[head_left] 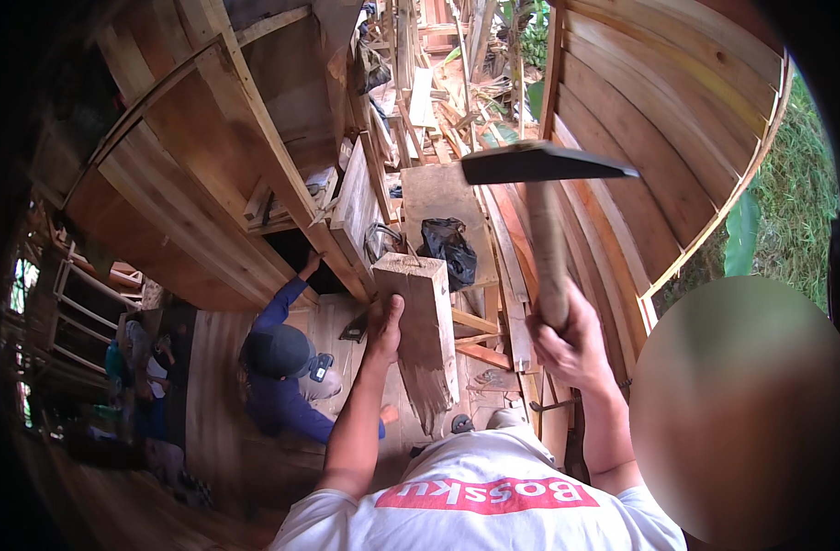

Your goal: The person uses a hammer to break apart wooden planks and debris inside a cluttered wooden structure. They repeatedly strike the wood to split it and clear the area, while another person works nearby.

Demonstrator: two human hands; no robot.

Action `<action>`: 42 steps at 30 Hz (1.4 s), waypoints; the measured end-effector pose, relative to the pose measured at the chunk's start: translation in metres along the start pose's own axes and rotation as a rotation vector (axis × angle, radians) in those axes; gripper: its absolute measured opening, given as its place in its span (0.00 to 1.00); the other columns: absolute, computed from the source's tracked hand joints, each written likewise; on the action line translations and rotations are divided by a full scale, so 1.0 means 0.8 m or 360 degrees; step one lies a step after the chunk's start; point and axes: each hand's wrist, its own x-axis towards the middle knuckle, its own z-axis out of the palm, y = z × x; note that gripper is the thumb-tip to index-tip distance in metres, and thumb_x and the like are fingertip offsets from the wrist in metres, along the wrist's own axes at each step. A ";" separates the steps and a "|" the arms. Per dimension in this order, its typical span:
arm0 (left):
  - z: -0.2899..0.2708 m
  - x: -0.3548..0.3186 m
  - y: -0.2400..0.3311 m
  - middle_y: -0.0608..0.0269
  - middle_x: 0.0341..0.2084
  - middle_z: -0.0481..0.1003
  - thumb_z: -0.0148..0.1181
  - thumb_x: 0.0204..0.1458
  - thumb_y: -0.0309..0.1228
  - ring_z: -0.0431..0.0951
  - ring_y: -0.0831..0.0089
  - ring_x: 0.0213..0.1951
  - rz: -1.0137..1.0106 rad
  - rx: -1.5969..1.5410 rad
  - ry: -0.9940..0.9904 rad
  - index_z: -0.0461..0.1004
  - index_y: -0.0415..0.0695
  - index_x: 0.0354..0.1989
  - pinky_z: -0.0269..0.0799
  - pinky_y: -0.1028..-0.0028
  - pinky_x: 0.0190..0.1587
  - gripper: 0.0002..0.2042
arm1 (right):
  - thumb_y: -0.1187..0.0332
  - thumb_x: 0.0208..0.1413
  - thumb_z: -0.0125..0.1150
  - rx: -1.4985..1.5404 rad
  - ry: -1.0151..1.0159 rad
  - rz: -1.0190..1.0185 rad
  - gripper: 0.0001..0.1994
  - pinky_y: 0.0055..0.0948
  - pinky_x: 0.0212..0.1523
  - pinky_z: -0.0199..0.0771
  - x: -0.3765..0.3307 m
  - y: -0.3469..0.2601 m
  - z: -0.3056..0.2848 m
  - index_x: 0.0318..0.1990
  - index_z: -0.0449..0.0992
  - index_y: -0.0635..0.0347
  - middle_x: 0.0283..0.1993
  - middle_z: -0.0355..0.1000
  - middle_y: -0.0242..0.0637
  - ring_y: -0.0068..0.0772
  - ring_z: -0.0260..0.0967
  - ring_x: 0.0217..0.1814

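Note:
My right hand [571,342] is closed round the wooden handle of a hammer [550,230], raised to the right of a thick wooden beam. The hammer's dark metal head is at the top, level and long, with one end tapering. My left hand [384,329] grips the left side of the wooden beam [426,335], thumb showing and most fingers hidden behind it. The beam stands on end in front of me, its lower end ragged. A thin dark mark or nail, too small to tell, shows on its top end. The hammer head is apart from the beam.
A co-worker [282,372] in blue with a dark cap crouches at left, one arm reaching to the planked wall [195,174]. A black plastic bag [448,250] lies on a board ahead. Curved planking [659,119] rises at right. A blurred patch covers the lower right.

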 end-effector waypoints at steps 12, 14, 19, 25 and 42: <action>0.027 -0.006 -0.015 0.61 0.49 0.71 0.55 0.52 0.58 0.68 0.72 0.51 -0.0062 -0.0075 0.0055 0.66 0.37 0.55 0.62 0.70 0.54 0.34 | 0.77 0.49 0.53 0.0018 -0.0001 0.0056 0.08 0.24 0.22 0.63 -0.022 -0.009 -0.019 0.36 0.63 0.61 0.19 0.64 0.29 0.21 0.62 0.20; 0.029 -0.004 -0.013 0.61 0.48 0.71 0.54 0.52 0.58 0.68 0.72 0.50 -0.0001 -0.0037 0.0005 0.66 0.37 0.54 0.62 0.71 0.54 0.34 | 0.76 0.49 0.53 0.0048 0.0074 -0.0072 0.07 0.26 0.21 0.64 -0.027 -0.004 -0.026 0.34 0.62 0.61 0.18 0.64 0.29 0.21 0.62 0.19; 0.092 -0.009 0.011 0.62 0.47 0.71 0.53 0.53 0.58 0.68 0.74 0.50 0.0048 -0.0060 0.0116 0.67 0.37 0.53 0.63 0.71 0.54 0.33 | 0.75 0.49 0.55 -0.0597 -0.0337 0.0201 0.10 0.42 0.26 0.65 -0.029 0.021 -0.049 0.35 0.59 0.62 0.22 0.66 0.53 0.59 0.67 0.26; 0.105 -0.015 0.006 0.63 0.46 0.71 0.54 0.53 0.57 0.69 0.74 0.48 -0.0031 -0.0101 -0.0066 0.67 0.37 0.53 0.64 0.70 0.52 0.33 | 0.78 0.48 0.50 0.0033 0.0076 0.0205 0.06 0.28 0.26 0.66 -0.050 -0.014 -0.095 0.35 0.62 0.63 0.22 0.65 0.37 0.25 0.64 0.23; 0.165 -0.030 0.005 0.61 0.49 0.70 0.52 0.54 0.59 0.69 0.73 0.50 -0.0029 -0.0116 -0.0334 0.64 0.38 0.56 0.64 0.70 0.54 0.35 | 0.77 0.48 0.52 -0.0499 -0.0303 0.0194 0.10 0.35 0.26 0.67 -0.083 0.023 -0.144 0.38 0.62 0.63 0.18 0.63 0.36 0.32 0.66 0.22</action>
